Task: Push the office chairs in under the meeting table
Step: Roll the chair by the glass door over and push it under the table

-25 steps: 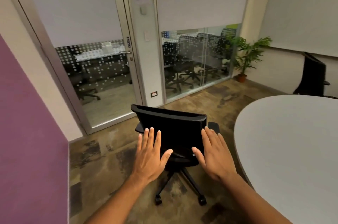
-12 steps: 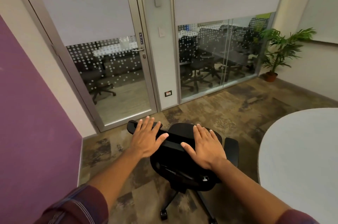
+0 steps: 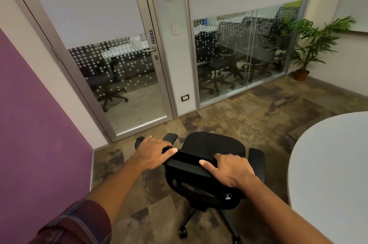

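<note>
A black office chair (image 3: pixel 214 145) on castors stands on the carpet right below me, its seat facing away towards the glass wall. My left hand (image 3: pixel 152 153) grips the left end of the backrest's top edge, fingers curled over it. My right hand (image 3: pixel 229 168) grips the right end of the same edge. The white rounded meeting table (image 3: pixel 328 164) fills the right side, its curved edge a short way from the chair's right armrest. The chair is outside the table, not under it.
A purple wall (image 3: pixel 39 124) runs close on the left. Ahead are a glass door (image 3: pixel 123 76) marked PULL and a glass partition (image 3: pixel 245 58) with more chairs behind it. A potted plant (image 3: pixel 310 44) stands in the far right corner. Patterned carpet lies between chair and glass.
I have come closer and look more steeply down on the chair. Both hands went from hovering open over the backrest to closing on its top edge.
</note>
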`<state>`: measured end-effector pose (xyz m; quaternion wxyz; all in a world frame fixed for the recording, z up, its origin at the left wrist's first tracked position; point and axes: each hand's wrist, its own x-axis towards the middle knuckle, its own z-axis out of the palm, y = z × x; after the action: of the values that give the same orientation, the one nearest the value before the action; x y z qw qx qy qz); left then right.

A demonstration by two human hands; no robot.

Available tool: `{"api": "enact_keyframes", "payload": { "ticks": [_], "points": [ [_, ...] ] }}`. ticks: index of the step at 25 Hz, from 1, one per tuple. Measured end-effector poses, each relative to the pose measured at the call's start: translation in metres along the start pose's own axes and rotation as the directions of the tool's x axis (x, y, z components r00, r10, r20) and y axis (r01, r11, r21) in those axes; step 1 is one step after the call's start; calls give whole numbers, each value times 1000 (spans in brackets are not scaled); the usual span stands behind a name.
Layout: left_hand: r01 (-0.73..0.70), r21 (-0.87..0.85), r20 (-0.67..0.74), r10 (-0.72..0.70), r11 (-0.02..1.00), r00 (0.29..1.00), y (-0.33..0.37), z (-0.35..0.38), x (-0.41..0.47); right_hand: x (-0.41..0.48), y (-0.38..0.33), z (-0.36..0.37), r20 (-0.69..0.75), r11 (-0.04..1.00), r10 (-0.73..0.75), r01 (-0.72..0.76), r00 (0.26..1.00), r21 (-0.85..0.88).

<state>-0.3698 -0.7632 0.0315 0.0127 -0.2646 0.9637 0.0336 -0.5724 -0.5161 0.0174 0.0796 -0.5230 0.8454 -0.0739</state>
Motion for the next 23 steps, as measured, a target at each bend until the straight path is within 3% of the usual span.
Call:
{"api": "enact_keyframes", "payload": {
  "ticks": [7, 11, 17, 23],
  "points": [
    [-92, 40, 17, 92, 995, 996, 11, 2, -6, -23, 4, -7, -30, 998, 36, -37, 999, -53],
    [-228, -8, 48, 228, 974, 972, 4, 2, -17, -47, -2, -4, -140, 992, 82, -94, 987, -85],
    [-347, 19, -75, 348, 938, 935, 3, 9, -50, -99, -26, 11, -244, 983, 147, -169, 959, -70],
    [-438, 45, -105, 441, 898, 892, 9, 14, -82, -159, -58, 24, -304, 962, 258, -273, 917, -9]
  ]
}}
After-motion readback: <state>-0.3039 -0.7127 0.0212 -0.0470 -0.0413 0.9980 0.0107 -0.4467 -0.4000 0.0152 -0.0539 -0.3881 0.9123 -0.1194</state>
